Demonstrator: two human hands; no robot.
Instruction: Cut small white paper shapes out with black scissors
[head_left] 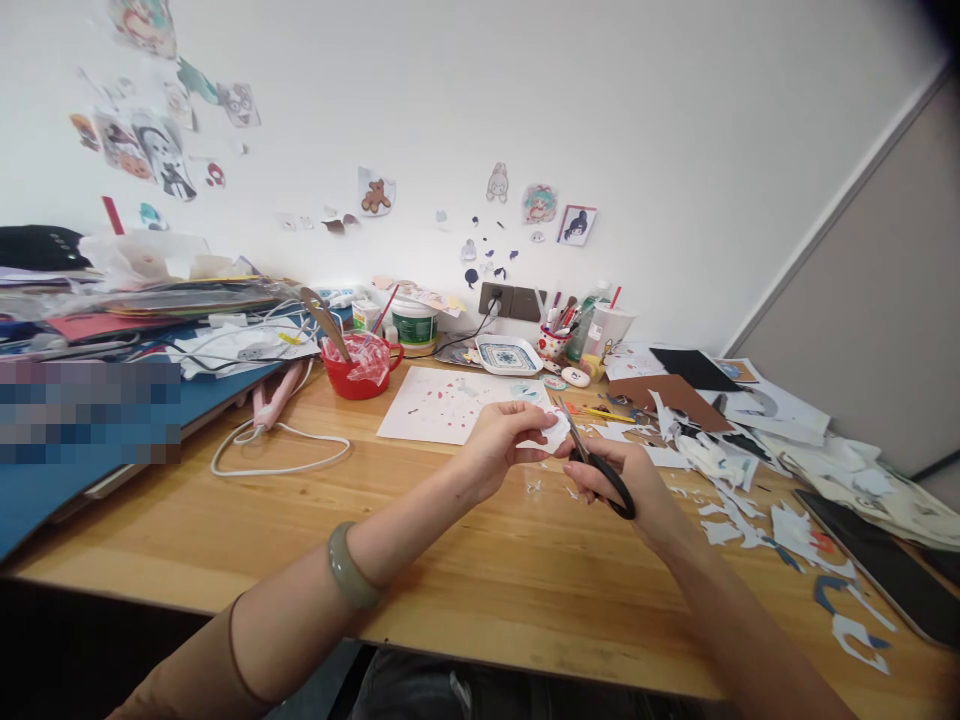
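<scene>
Between thumb and fingers, my left hand point(504, 445) pinches a small piece of white paper point(556, 432) above the desk. My right hand point(611, 478) grips black-handled scissors point(619, 490), whose blades reach up beside the paper's right edge. Whether the blades touch the paper I cannot tell. Behind my hands lies a white sheet point(427, 405) with small coloured cutouts scattered on it. A few tiny paper scraps point(534, 487) rest on the wood just below the hands.
Paper offcuts point(739, 515) cover the desk's right side beside a dark tablet-like slab point(877, 565). A red cup point(358, 368), a square patterned dish point(509, 355) and a pen cup point(555, 342) stand toward the wall. A white cord point(281, 468) loops at left.
</scene>
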